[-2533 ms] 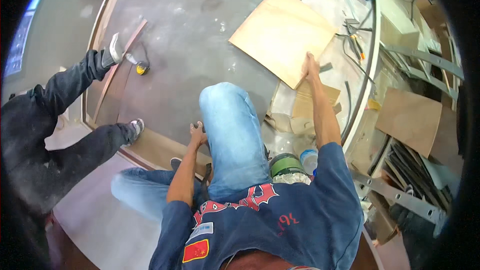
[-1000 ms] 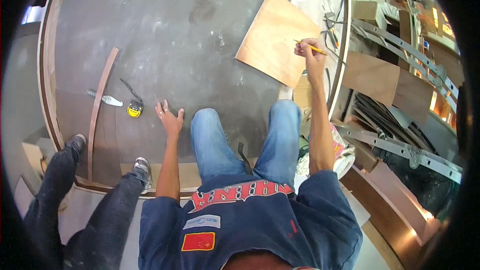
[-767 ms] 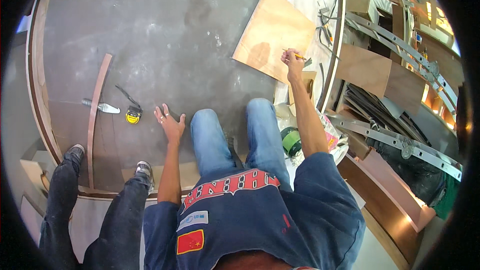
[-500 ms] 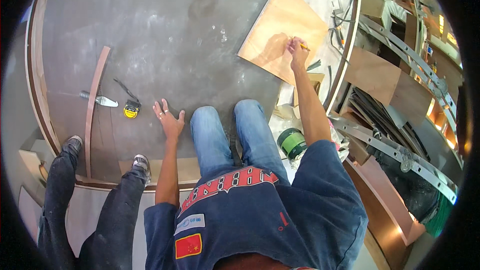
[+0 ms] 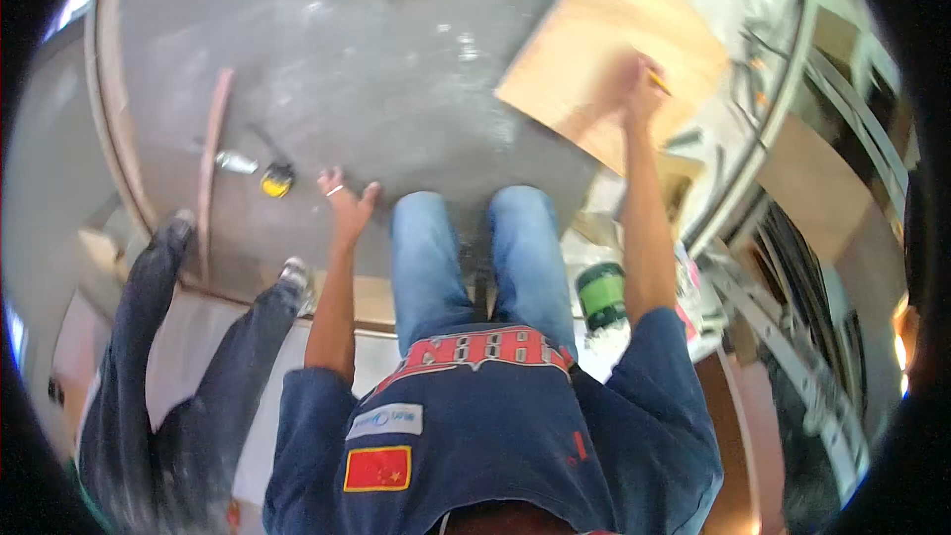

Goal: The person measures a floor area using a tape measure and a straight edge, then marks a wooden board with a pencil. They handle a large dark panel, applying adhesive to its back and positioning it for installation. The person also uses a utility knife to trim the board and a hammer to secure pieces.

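My right hand (image 5: 642, 91) is closed around a yellow pencil (image 5: 659, 83) over a light plywood board (image 5: 584, 35). The hand's shadow falls on the wood, and blur hides whether the tip touches it. The board lies at a slant on the right part of a grey surface (image 5: 386, 69). My left hand (image 5: 349, 202) rests on that surface beside my left knee, fingers spread and holding nothing. To its left sits a yellow and black tape measure (image 5: 277, 179). Beyond that lie a metal-bladed tool (image 5: 236, 161) and a long thin wooden strip (image 5: 212, 154).
Another person's legs (image 5: 213, 406) stand at left. By my right knee is a green and black tub (image 5: 601, 295). Dark cable scraps (image 5: 745, 99) lie near the raised right edge (image 5: 773, 144). Past it are a metal ladder (image 5: 792, 376) and a brown sheet (image 5: 817, 173).
The whole view has shifted and turned, so the board and right hand appear farther right. My right hand stays over the board with the pencil; the left hand stays spread on the surface.
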`<state>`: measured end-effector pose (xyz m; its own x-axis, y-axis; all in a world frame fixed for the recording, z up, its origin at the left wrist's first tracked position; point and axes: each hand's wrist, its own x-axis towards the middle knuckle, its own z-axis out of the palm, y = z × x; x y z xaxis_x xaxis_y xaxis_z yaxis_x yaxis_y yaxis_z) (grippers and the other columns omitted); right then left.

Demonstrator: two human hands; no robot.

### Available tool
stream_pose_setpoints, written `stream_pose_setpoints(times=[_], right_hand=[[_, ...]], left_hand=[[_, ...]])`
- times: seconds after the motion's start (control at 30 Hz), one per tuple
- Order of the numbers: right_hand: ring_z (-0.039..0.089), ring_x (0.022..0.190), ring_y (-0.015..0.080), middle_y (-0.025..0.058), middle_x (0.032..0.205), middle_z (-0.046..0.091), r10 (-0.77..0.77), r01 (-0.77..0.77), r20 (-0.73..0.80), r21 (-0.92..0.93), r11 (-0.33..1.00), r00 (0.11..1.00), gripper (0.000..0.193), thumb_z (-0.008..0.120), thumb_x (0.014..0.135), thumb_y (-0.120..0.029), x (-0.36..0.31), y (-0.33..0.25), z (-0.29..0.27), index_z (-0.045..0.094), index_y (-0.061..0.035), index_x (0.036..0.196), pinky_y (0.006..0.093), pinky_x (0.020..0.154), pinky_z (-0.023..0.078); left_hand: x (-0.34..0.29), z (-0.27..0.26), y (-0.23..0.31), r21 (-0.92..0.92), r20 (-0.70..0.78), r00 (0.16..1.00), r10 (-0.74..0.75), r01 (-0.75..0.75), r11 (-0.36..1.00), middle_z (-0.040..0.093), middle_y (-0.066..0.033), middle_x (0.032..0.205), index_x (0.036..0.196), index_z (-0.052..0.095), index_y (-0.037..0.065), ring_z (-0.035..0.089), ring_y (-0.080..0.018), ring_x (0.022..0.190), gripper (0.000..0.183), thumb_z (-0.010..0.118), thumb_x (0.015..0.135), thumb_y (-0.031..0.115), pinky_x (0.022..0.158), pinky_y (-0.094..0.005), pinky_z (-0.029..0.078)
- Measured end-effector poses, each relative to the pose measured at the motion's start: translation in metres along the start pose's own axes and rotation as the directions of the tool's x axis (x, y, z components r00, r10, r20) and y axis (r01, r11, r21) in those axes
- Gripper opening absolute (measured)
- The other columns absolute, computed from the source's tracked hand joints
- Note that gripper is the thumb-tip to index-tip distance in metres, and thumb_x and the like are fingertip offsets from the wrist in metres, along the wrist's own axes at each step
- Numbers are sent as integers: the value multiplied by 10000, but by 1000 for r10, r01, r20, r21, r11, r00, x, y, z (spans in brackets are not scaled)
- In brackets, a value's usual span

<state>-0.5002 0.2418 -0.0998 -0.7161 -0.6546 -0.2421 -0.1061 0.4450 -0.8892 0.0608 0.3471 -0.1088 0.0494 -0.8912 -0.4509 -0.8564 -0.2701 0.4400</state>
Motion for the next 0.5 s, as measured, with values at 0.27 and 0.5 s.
stream_pose_setpoints(times=[0.27,0.5], right_hand=[[632,790,103,81,899,673,99,-93,-5,307,947,995,203,546,961,-200,2,-2,4,612,-9,979,212,678,514],[625,728,126,74,822,650,-105,108,86,-32,994,991,154,565,945,-167,8,30,-15,589,-17,965,262,632,526]], left_hand=[[27,-69,-3,-168,-178,974,-137,107,980,428,-288,1319,1287,452,-11,384,-415,1268,687,735,763,330,1097,-446,275],[78,-107,-76,-66,-387,909,-156,142,988,618,-236,1055,1153,584,-36,570,-383,1021,596,782,733,337,937,-466,422]])
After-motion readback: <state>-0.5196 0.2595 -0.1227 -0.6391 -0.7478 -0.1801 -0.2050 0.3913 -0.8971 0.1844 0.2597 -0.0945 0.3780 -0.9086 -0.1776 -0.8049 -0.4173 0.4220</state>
